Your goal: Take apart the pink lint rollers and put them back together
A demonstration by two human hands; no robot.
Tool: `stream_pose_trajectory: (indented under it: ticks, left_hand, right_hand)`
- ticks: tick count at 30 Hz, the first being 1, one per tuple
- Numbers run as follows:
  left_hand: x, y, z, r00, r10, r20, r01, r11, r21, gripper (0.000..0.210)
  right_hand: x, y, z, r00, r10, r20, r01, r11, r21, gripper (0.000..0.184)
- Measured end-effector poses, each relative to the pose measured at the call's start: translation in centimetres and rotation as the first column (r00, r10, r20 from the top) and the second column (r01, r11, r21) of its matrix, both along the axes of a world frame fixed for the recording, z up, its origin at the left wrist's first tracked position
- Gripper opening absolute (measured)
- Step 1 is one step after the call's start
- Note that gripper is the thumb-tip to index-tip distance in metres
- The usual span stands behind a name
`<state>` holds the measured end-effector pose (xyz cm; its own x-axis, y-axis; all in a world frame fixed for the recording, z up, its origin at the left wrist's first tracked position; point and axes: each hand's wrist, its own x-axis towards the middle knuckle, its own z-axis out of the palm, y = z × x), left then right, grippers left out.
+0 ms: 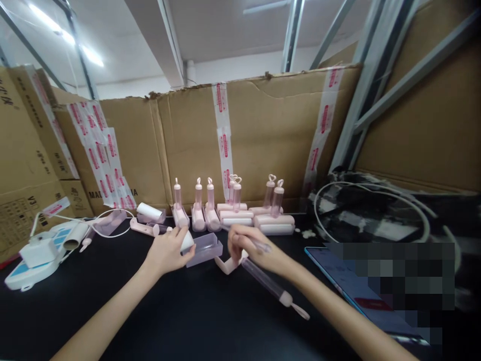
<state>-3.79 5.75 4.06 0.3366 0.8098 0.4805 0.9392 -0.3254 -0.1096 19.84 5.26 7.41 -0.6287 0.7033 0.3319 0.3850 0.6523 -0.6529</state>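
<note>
My left hand (169, 250) is closed around a white paper roll (187, 242), thumb toward the right. Just beside it a translucent lilac case (205, 250) lies with its hollow side up. My right hand (255, 248) has its fingers curled in around a thin translucent stick (261, 245), whose kind I cannot make out. Under and beside that hand lies a lint roller handle (266, 282), a clear tube with a pink loop at its end. A bent pink arm (226, 266) shows at its other end, partly hidden by the fingers.
Several pink lint rollers (274, 223) stand in a row along the cardboard wall (263, 125), handles upward. At left are a power strip (35, 255) with a cable, a cardboard tube (76, 235) and loose roller parts (145, 226). A tablet-like device (338, 281) and black plastic (361, 210) are at right.
</note>
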Motion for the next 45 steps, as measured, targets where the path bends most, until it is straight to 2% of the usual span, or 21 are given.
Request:
stream_pose_trajectory:
  ticks: [2,4,6,9,21,32,41,45]
  left_hand:
    - [0.1,-0.2,-0.2,1.000,0.002,0.001,-0.002,1.000,0.030,0.038]
    - [0.2,-0.4,-0.3,1.000,0.006,0.010,-0.006,0.999,0.040,0.040]
    - [0.3,-0.6,-0.4,1.000,0.005,0.014,-0.006,0.999,0.034,0.041]
    - [0.4,-0.7,-0.5,1.000,0.006,0.010,-0.006,1.000,0.016,0.042]
    - [0.2,-0.7,-0.8,1.000,-0.019,-0.001,0.019,0.999,-0.027,0.044]
    - [0.2,-0.8,-0.5,0.997,0.070,0.039,-0.068,0.996,-0.056,0.043]
    - [0.3,-1.2,-0.4,0.998,0.045,0.040,-0.042,0.996,-0.079,0.038]
    - [0.1,-1.2,-0.4,1.000,0.012,0.000,-0.012,0.997,-0.078,0.037]
  right_hand:
    - [-1.5,-0.9,-1.1,0.963,0.163,-0.213,-0.195,0.971,-0.141,0.024]
    - [-2.6,-1.5,-2.3,0.937,0.241,-0.253,-0.291,0.939,-0.183,0.024]
    - [-3.1,-1.8,-3.2,0.935,0.271,-0.230,-0.313,0.934,-0.172,0.024]
    - [-3.2,-1.8,-3.8,0.939,0.285,-0.191,-0.312,0.941,-0.128,0.023]
    - [-3.1,-1.8,-3.7,0.954,0.290,-0.077,-0.291,0.957,0.002,0.021]
    - [-3.0,-1.8,-3.9,0.956,0.285,-0.063,-0.282,0.958,0.055,0.018]
    - [-3.0,-1.4,-4.1,0.958,0.287,-0.002,-0.286,0.955,0.081,0.018]
    - [-3.1,-1.2,-4.2,0.963,0.250,0.105,-0.265,0.947,0.178,0.015]
